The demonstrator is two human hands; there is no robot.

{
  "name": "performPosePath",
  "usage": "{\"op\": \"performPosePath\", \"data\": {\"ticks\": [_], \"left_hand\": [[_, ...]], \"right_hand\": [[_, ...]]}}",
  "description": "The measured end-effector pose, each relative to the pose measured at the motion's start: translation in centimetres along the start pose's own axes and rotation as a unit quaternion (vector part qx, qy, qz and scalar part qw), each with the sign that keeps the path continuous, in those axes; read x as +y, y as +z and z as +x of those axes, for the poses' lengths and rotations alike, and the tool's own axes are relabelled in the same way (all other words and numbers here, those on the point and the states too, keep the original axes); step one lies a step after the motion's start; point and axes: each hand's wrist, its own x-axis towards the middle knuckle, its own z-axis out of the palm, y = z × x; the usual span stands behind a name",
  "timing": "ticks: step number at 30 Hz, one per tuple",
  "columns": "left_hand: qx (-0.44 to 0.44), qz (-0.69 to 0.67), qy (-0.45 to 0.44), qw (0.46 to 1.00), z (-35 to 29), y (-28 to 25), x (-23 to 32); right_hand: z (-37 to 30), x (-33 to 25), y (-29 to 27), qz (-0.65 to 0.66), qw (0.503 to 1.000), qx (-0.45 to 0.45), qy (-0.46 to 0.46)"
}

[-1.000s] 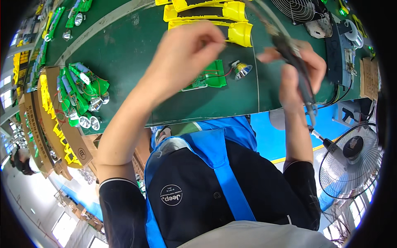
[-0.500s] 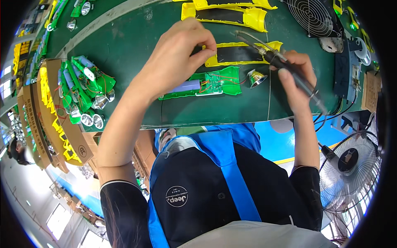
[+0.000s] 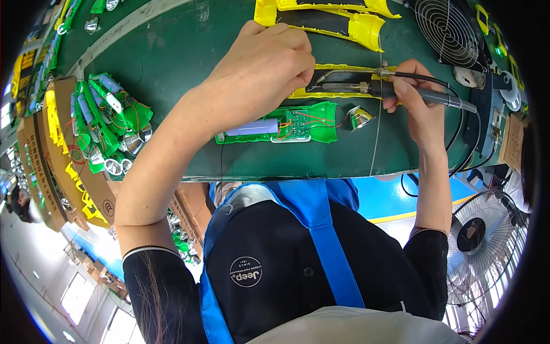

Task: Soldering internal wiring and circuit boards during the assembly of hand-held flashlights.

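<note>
My right hand (image 3: 421, 106) grips a soldering iron (image 3: 395, 90) with a thin metal tube along it. Its tip points left over a yellow plastic housing half (image 3: 346, 69) with a dark inside. Beside that housing's left end is my left hand (image 3: 272, 71), fingers curled together; anything pinched in them is hidden. Nearer me lies a green housing half (image 3: 325, 121) holding a purple cylindrical battery (image 3: 252, 127) and a small green circuit board (image 3: 298, 122) with red wires. A wire leads from it to a shiny reflector cup (image 3: 360, 118).
More yellow housing halves (image 3: 364, 31) lie at the back. Several green assemblies with batteries and reflectors (image 3: 109, 117) are heaped at the left by a cardboard box (image 3: 69, 114). A round fan grille (image 3: 447, 31) and a dark equipment box stand at the right, where the iron's cable (image 3: 463, 126) hangs.
My left hand has moved right, toward the yellow housing. My right hand has turned the soldering iron nearly level, its tip now lower and over that housing.
</note>
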Motion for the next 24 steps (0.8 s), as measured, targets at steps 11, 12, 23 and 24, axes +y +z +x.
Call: {"op": "performPosePath", "data": {"ticks": [11, 12, 23, 24], "left_hand": [[-0.036, 0.033, 0.017, 0.999, 0.1, -0.2, 0.0], [-0.037, 0.032, 0.017, 0.999, 0.1, -0.2, 0.0], [-0.045, 0.052, 0.017, 0.998, 0.1, -0.3, 0.1], [-0.048, 0.051, 0.017, 0.997, 0.2, -0.3, 0.1]], "right_hand": [[0.0, -0.3, 0.6, -0.022, 1.0, -0.008, 0.003], [0.0, -0.3, 0.6, -0.025, 1.0, -0.008, 0.001], [-1.2, 0.8, -0.8, 0.036, 0.999, 0.025, -0.029], [-1.4, 1.0, -0.6, 0.047, 0.998, 0.037, -0.033]]}}
